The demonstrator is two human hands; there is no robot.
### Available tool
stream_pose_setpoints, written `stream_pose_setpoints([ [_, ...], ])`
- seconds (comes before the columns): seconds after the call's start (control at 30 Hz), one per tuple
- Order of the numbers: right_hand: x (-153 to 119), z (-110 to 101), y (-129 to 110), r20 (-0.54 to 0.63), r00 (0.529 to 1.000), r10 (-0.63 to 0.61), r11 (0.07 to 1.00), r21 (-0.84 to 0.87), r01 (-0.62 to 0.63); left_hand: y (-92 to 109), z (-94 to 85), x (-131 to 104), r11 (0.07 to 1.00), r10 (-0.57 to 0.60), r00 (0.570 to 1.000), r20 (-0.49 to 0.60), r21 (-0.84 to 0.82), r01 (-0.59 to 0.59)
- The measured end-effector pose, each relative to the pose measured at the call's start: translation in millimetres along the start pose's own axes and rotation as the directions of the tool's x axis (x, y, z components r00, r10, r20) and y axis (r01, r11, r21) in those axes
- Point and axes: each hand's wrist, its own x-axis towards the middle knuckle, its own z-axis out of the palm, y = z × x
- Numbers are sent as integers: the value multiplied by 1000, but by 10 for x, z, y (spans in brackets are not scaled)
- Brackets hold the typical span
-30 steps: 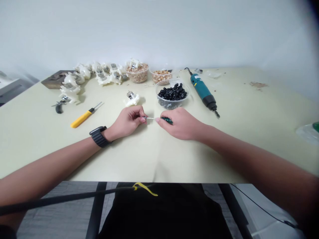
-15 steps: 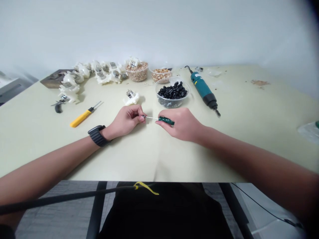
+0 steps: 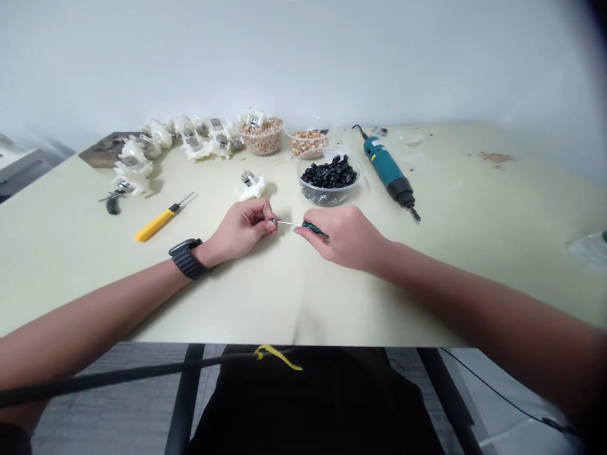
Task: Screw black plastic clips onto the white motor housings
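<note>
1. Gripping a green-handled screwdriver (image 3: 315,229), right hand (image 3: 351,239) is on the near side of the clear tub of black parts (image 3: 323,198), fingers closed around the handle, thin shaft pointing left.
2. Left hand (image 3: 241,232) is near-left of the tub, thumb and index finger pinched shut on a small metal part (image 3: 274,221); part mostly hidden by fingertips, exact type can't be told.
3. Shaft end reaches the pinched part, near-left of the tub; can't tell whether tip is seated in it.
4. White plastic housing with a metal insert (image 3: 251,185) lies left of the tub, just beyond the left hand.
5. Yellow-handled screwdriver (image 3: 155,225) lies farther left and nearer than the tub, shaft angled toward the back.
6. Black-handled pliers (image 3: 112,203) lie far left of the tub, beside a cluster of similar white housings (image 3: 193,140) that runs along the back left.
7. Tub of orange-brown bits (image 3: 308,145) stands just behind the landmark tub; tub of tan bits (image 3: 262,140) is back-left, one housing on top.
8. Teal power screwdriver (image 3: 385,165) lies just right of the tub, bit toward the near side.
</note>
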Motion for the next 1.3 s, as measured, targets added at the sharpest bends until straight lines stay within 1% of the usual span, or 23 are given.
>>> stream_pose_setpoints([
  [0.1, -25, 0, 26, -5, 999, -43, 999, -31, 43, 0, -11, -2, 1000, -15, 1000, 14, -26, 15],
  [0.17, -28, -4, 40, -36, 999, -40, 999, 16, 41, 1, -19, -1, 999, -19, 999, 26, -39, 20],
  [0.3, -9, -13, 42, -109, 993, 40, 976, 218, -16, 9, -19, 6, 998, -15, 999, 46, -66, 18],
  [0.4, 24, -28, 14, -81, 987, 141, 948, 299, -111, 23, -5, 9, 998, -1, 999, 44, -68, 4],
  [0.5, 47, -39, -16, 13, 973, 232, 933, 280, -227, 31, 3, 12, 999, 11, 999, 32, -46, -10],
  [0.57, 47, -34, -21, 50, 973, 226, 942, 244, -231, 29, 1, 13, 999, 10, 999, 34, -38, -9],
  [0.63, 34, -22, -10, 38, 983, 178, 961, 210, -182, 24, -4, 14, 999, 0, 999, 42, -32, 1],
  [0.8, -5, -12, 31, -63, 996, 70, 983, 174, -58, 15, -14, 15, 1000, -11, 998, 65, -22, 13],
  [0.9, -12, -20, 28, -78, 995, 68, 978, 203, -51, 13, -16, 14, 1000, -11, 998, 63, -25, 12],
  [1.03, 6, -20, 2, -80, 988, 129, 957, 273, -103, 12, -13, 14, 1000, -10, 999, 47, -28, 12],
  [1.1, 24, -24, -16, -35, 980, 198, 943, 278, -181, 10, -9, 16, 999, -12, 999, 35, -43, 13],
  [1.17, 42, -33, -30, 54, 966, 253, 929, 267, -258, 5, -6, 19, 998, -12, 1000, 23, -62, 13],
  [1.2, 49, -38, -34, 92, 961, 260, 925, 261, -276, 2, -6, 20, 997, -12, 1000, 21, -70, 13],
  [1.23, 53, -42, -35, 111, 961, 252, 927, 257, -272, -1, -7, 21, 997, -12, 1000, 20, -75, 13],
  [1.3, 53, -49, -28, 86, 974, 209, 942, 251, -224, -4, -11, 21, 997, -13, 1000, 27, -72, 15],
])
